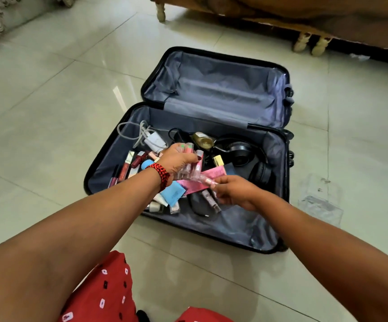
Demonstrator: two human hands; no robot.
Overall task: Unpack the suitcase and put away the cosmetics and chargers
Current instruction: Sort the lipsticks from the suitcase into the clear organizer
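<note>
The suitcase [241, 226] is lying open on the floor [48, 112], lid flat beyond the hinge, its filled half running long from left to right. Over that half the left grip [176, 159] is curling round a bundle of tubes [187, 169], caps pointing up and away, clear ends down. Just beside it, the right grip [234, 191] is pinching one more tube [205, 180], lying nearly level and pointing at the bundle. Beneath them cosmetics [127, 166] are lying heaped. A white charger [154, 139] with its cable is sitting back left, headphones [241, 152] back right, a bottle [202, 139] between. A clear box [321, 201] is standing on the floor, right of the suitcase.
</note>
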